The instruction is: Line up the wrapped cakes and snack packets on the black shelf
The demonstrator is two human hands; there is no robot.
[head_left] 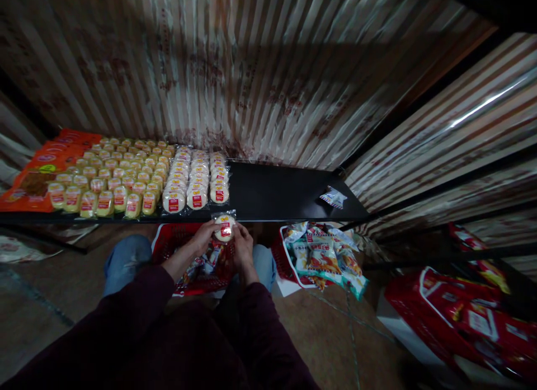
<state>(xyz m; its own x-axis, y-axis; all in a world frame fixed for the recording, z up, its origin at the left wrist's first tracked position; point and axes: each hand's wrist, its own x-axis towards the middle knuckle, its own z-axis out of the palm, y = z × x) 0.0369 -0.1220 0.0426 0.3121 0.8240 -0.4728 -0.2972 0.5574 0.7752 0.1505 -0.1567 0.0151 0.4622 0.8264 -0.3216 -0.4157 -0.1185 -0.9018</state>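
Between my two hands is a round white pastry in a clear wrapper with a red label, held just off the front edge of the black shelf. My left hand grips its left side, and my right hand grips its right side. Behind it, rows of the same wrapped white pastries lean one against another on the shelf. Below my hands is a red basket with wrapped packets in it, partly hidden by my arms.
Left on the shelf stand rows of yellow wrapped cakes and orange bags. A small silvery packet lies at the shelf's right. Snack bags overfill a second basket below. Red packages lie at far right. Plastic sheeting hangs behind.
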